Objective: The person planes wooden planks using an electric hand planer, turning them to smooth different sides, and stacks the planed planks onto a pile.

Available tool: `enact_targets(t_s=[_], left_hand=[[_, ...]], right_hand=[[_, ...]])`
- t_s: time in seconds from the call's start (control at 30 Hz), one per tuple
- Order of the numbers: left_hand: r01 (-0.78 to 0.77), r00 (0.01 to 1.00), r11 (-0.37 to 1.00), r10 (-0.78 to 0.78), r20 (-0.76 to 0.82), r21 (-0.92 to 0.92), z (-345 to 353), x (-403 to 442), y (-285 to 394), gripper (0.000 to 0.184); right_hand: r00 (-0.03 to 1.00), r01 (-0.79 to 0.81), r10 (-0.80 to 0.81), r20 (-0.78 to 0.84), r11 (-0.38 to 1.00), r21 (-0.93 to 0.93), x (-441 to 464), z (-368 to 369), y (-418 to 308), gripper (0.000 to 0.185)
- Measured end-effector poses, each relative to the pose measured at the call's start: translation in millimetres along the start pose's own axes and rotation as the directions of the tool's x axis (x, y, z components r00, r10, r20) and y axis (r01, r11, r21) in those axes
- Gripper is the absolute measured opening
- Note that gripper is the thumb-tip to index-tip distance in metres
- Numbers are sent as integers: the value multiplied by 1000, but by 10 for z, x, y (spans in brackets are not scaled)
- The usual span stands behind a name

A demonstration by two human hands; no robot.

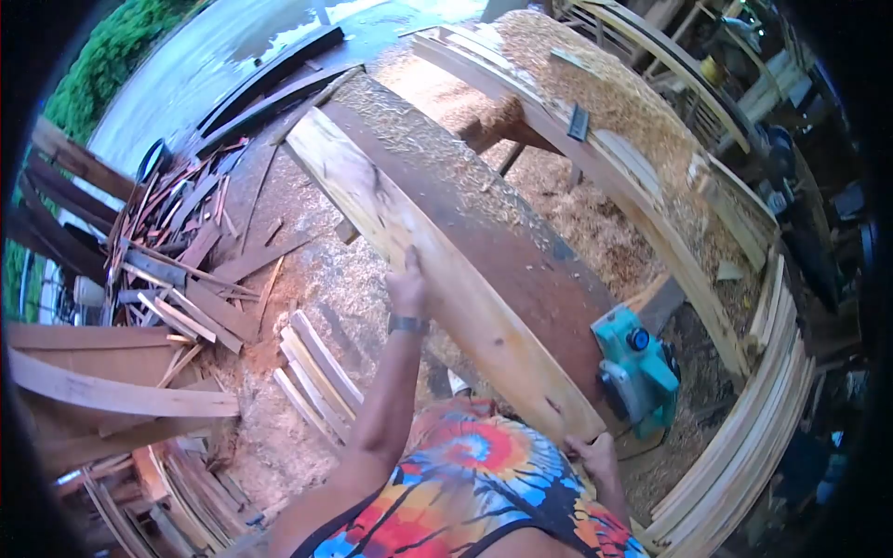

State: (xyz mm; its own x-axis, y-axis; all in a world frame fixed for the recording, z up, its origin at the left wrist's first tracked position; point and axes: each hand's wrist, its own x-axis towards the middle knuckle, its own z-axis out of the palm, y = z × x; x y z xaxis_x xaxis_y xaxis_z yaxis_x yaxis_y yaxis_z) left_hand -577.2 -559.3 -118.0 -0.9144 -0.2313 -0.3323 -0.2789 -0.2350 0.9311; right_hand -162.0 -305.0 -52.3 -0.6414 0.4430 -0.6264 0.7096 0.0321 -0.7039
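A long pale wooden board (465, 293) runs from the upper left down to the lower right, along the near edge of a brown workbench (409, 177) strewn with shavings. Around the board's near edge, at about mid-length, my left hand (407, 284) is closed, with a dark band on the wrist. My right hand (595, 456) grips the board's lower right end, close to my body. Just right of that end, a teal power planer (637, 367) rests on the bench. The fingers under the board are hidden.
Beyond the bench, a long wooden beam (642, 200) lies near heaped shavings (614, 93). Curved strips (744, 446) are stacked at the right. Scrap wood (186, 214) and loose slats (316, 372) lie on the left.
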Motion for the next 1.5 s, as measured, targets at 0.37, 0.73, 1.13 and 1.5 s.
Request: enact_targets(t_s=[0.37, 0.73, 1.13, 1.5], left_hand=[[-110, 983, 280, -114, 147, 954, -230, 111, 488, 84], [39, 997, 498, -75, -2, 866, -232, -216, 275, 90], [-1, 880, 390, -437, 186, 921, 7, -2609, -469, 79], [-719, 559, 307, -278, 781, 623, -539, -4070, -2572, 88]], right_hand=[[884, -415, 443, 148, 891, -187, 378, 96, -570, 43], [852, 511, -522, -40, 846, -152, 117, -32, -1847, 28], [880, 471, -446, 164, 862, -186, 512, -1818, -328, 56], [875, 299, -315, 368, 949, 102, -49, -1336, -855, 67]])
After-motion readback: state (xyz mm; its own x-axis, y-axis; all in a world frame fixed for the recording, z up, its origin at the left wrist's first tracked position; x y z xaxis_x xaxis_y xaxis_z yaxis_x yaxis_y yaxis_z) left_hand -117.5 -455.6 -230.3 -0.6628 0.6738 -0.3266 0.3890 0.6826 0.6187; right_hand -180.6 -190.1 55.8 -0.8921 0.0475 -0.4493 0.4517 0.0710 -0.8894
